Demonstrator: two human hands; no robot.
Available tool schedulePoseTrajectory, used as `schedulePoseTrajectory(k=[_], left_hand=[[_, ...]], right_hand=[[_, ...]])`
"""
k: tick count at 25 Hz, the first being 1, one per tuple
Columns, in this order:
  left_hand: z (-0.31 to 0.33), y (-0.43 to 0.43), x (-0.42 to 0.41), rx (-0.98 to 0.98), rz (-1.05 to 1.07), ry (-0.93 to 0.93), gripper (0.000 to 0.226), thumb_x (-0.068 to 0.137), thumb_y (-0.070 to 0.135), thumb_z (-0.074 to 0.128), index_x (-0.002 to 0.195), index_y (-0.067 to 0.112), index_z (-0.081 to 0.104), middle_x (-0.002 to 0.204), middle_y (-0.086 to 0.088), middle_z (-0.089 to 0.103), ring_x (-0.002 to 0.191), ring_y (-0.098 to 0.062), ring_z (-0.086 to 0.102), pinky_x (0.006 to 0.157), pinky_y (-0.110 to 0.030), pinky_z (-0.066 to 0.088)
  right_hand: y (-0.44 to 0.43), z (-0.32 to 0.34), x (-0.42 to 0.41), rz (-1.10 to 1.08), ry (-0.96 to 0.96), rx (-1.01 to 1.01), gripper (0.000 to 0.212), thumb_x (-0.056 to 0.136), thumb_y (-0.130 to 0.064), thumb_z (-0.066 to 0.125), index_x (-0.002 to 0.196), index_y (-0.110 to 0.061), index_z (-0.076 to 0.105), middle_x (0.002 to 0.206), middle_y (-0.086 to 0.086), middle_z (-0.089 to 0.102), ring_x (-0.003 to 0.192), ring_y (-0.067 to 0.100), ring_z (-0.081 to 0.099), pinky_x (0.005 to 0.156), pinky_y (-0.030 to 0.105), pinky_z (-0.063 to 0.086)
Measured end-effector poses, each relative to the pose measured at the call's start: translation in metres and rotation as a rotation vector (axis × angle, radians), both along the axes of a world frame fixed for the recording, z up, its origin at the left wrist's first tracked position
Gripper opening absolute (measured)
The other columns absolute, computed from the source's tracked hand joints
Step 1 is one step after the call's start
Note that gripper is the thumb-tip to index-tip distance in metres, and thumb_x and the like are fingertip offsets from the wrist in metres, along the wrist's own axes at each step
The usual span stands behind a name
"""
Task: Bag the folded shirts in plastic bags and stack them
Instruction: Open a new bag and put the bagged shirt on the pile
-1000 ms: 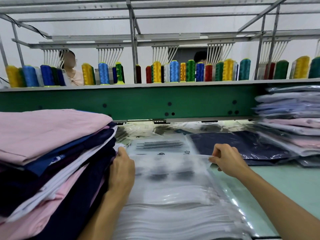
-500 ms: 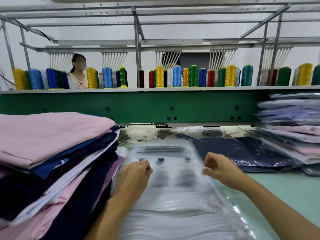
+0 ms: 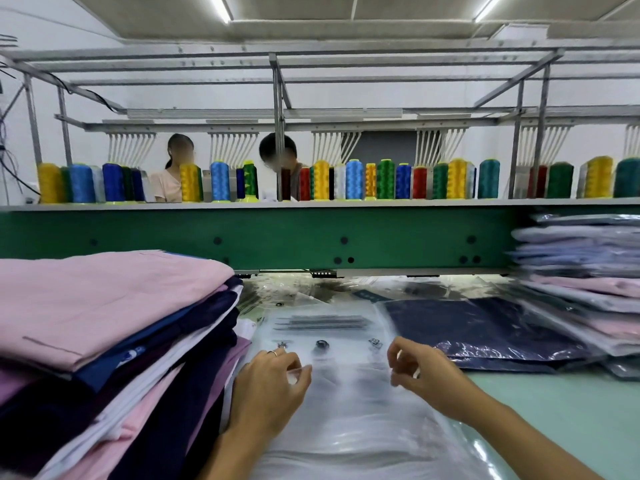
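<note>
Pink and navy folded shirts, clear plastic bags, pale-green table.

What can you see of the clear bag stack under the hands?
The stack of clear bags is thin glossy film, layered flat on the pale green table, between the folded shirt pile and a bagged navy shirt. Its top sheet carries grey printed lines and small symbols near the far end. The left hand pinches that sheet; the right hand curls at it, grip unclear.
</note>
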State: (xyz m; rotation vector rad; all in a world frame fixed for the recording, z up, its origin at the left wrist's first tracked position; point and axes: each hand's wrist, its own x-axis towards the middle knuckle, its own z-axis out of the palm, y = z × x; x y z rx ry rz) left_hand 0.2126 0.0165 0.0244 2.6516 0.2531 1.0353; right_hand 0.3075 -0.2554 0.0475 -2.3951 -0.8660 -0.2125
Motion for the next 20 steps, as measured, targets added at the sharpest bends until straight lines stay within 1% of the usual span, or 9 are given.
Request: schedulePoseTrajectory(k=[3,6,9,12,14,15,17,18,20], left_hand=[[0.005,-0.003,-0.002,-0.118,0.032,-0.002,0.021,0.083,0.048,0.055,0.077,0.034,0.069,0.073,0.022,0.063,0.073,-0.003,0.056,0.056,-0.020,0.035],[0.009,-0.004,-0.004,-0.218,0.062,-0.052,0.013,0.079,0.039,0.060,0.078,0.034,0.072,0.068,0.020,0.066,0.065,-0.005,0.060,0.052,-0.021,0.041],[0.010,-0.006,-0.004,-0.131,0.069,-0.024,0.011,0.082,0.029,0.060,0.090,0.036,0.063,0.080,0.017,0.068,0.078,-0.011,0.062,0.061,-0.029,0.047],[0.009,-0.008,-0.004,-0.053,0.038,-0.006,0.030,0.077,0.006,0.059,0.085,0.034,0.051,0.071,0.019,0.054,0.075,-0.013,0.057,0.057,-0.031,0.036],[0.008,-0.009,-0.005,-0.005,0.047,-0.030,0.039,0.069,-0.004,0.063,0.079,0.034,0.061,0.064,0.021,0.046,0.072,-0.015,0.055,0.059,-0.029,0.032],[0.008,-0.009,-0.006,0.002,0.055,-0.035,0.044,0.068,-0.006,0.064,0.082,0.036,0.067,0.067,0.020,0.052,0.075,-0.016,0.058,0.061,-0.029,0.035],[0.008,-0.009,-0.005,0.003,0.077,-0.028,0.058,0.070,-0.006,0.059,0.103,0.040,0.072,0.088,0.014,0.069,0.089,-0.018,0.062,0.072,-0.031,0.042],[0.008,-0.009,-0.004,0.004,0.085,-0.013,0.064,0.072,-0.006,0.056,0.115,0.040,0.069,0.102,0.012,0.071,0.097,-0.017,0.062,0.078,-0.031,0.043],[0.006,-0.007,-0.001,0.059,0.098,0.009,0.072,0.076,-0.005,0.051,0.132,0.040,0.058,0.129,0.018,0.064,0.113,-0.012,0.057,0.091,-0.029,0.041]], right_hand=[[0.006,0.000,0.001,0.002,-0.129,-0.045,0.037,0.095,-0.012,0.065,0.087,-0.048,0.060,0.089,-0.022,0.066,0.085,-0.002,0.060,0.076,0.026,0.054],[0.013,-0.002,-0.001,0.015,-0.195,-0.159,0.051,0.094,-0.001,0.051,0.109,-0.046,0.068,0.103,-0.026,0.053,0.101,-0.004,0.050,0.082,0.027,0.049],[0.017,-0.007,-0.004,0.030,-0.165,-0.297,0.078,0.086,0.008,0.042,0.144,-0.046,0.047,0.130,-0.026,0.041,0.119,0.005,0.038,0.088,0.029,0.047],[0.018,-0.010,-0.005,0.037,-0.120,-0.307,0.094,0.083,0.010,0.038,0.158,-0.042,0.018,0.150,-0.020,0.030,0.129,0.011,0.030,0.104,0.034,0.041],[0.019,-0.011,-0.005,0.012,-0.089,-0.227,0.100,0.082,0.010,0.038,0.159,-0.043,0.004,0.147,-0.017,0.036,0.127,0.014,0.032,0.102,0.034,0.042],[0.018,-0.010,-0.004,-0.006,-0.089,-0.184,0.101,0.083,0.010,0.038,0.159,-0.044,0.001,0.142,-0.016,0.040,0.124,0.014,0.034,0.098,0.032,0.043],[0.014,-0.010,-0.001,-0.048,-0.112,-0.147,0.093,0.087,0.008,0.038,0.158,-0.046,0.011,0.130,-0.019,0.047,0.114,0.011,0.039,0.087,0.025,0.043],[0.012,-0.010,0.000,-0.074,-0.119,-0.143,0.084,0.091,0.005,0.038,0.155,-0.046,0.022,0.122,-0.020,0.048,0.105,0.006,0.042,0.081,0.023,0.043],[0.010,-0.008,-0.002,-0.111,-0.137,-0.124,0.066,0.097,-0.001,0.039,0.145,-0.046,0.037,0.112,-0.019,0.051,0.088,-0.001,0.045,0.073,0.022,0.043]])
